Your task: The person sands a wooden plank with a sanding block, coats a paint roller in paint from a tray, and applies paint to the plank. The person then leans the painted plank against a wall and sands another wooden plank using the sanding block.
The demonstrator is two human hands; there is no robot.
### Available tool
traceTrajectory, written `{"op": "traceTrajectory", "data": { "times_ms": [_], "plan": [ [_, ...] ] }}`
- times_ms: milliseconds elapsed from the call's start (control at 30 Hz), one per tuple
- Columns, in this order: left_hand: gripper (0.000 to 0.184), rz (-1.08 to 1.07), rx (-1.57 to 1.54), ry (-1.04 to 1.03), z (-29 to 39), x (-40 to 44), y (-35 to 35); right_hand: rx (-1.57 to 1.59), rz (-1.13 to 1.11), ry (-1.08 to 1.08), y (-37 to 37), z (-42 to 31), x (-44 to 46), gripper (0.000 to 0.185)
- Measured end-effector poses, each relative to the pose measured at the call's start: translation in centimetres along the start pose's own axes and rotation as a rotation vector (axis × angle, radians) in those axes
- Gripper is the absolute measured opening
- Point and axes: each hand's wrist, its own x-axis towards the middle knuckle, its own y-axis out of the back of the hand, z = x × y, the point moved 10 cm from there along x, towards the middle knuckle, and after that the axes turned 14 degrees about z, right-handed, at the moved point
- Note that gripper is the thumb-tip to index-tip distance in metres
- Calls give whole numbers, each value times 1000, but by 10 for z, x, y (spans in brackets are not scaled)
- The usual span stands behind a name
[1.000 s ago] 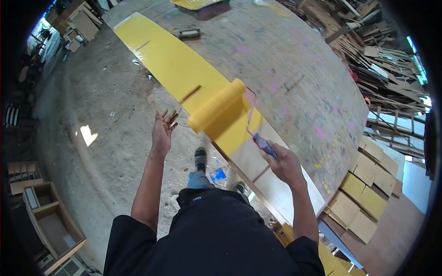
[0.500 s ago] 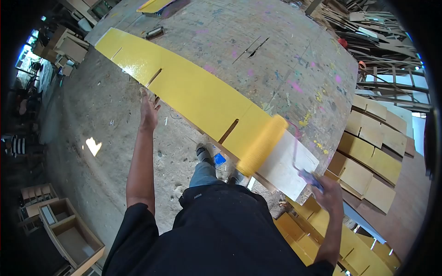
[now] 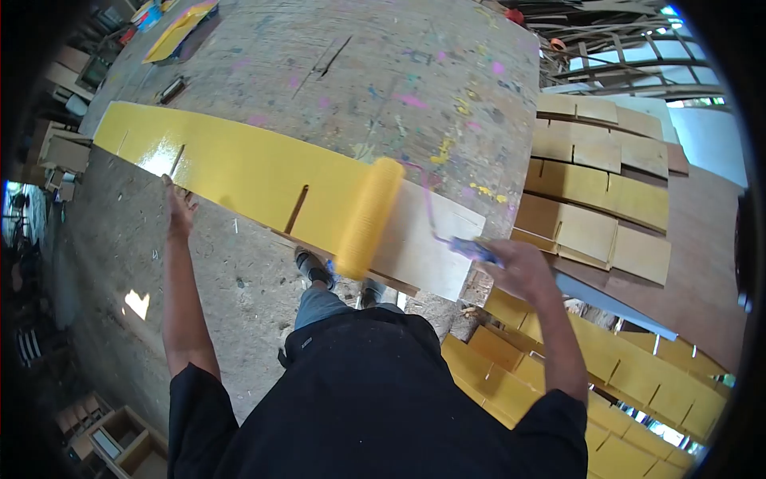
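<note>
A long slotted board (image 3: 247, 172) lies along the near edge of the worktable, wet yellow over most of its length and pale at its right end. My right hand (image 3: 519, 267) is closed around the purple-stained handle of a paint roller (image 3: 369, 217). The roller's yellow sleeve lies across the board where yellow meets the bare part, and it is blurred. My left hand (image 3: 180, 207) is at the board's near edge by a slot toward the left, fingers apart and holding nothing; whether the fingertips touch the edge is unclear.
The paint-spotted worktable (image 3: 375, 72) bears a yellow paint tray (image 3: 179, 33) and a small dark block (image 3: 171, 90) at the back left. Pale and yellow slotted boards (image 3: 614, 188) lie at the right, with more yellow boards (image 3: 511, 375) below. A wooden cabinet frame (image 3: 124, 439) stands lower left.
The roller went right along the board with my right hand, then slightly back left. Yellow now covers more of the board. My left hand has moved left along the near edge. The view has turned rightward.
</note>
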Motion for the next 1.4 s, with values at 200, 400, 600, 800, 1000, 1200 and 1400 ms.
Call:
{"op": "traceTrajectory", "data": {
  "times_ms": [200,400,600,800,1000,1200,1400],
  "plan": [
    [130,71,25,-27,16,-23,-9,-143,64,-102,74,95,-104,42],
    [137,97,-16,37,7,-8,-3,-134,203,-113,138,106,-150,39],
    [138,87,26,-24,17,-24,-16,-26,251,-174,144,115,-146,36],
    [135,89,48,-11,16,-25,-11,-135,181,-37,120,106,-109,38],
    [107,-103,32,-174,-23,31,9,-146,16,-233,92,114,-85,32],
    [117,63,31,-81,3,-16,5,-2,99,-61,60,75,-36,38],
    [115,-77,-190,22,5,-41,11,89,87,-47,19,-15,19,39]
  ]
}}
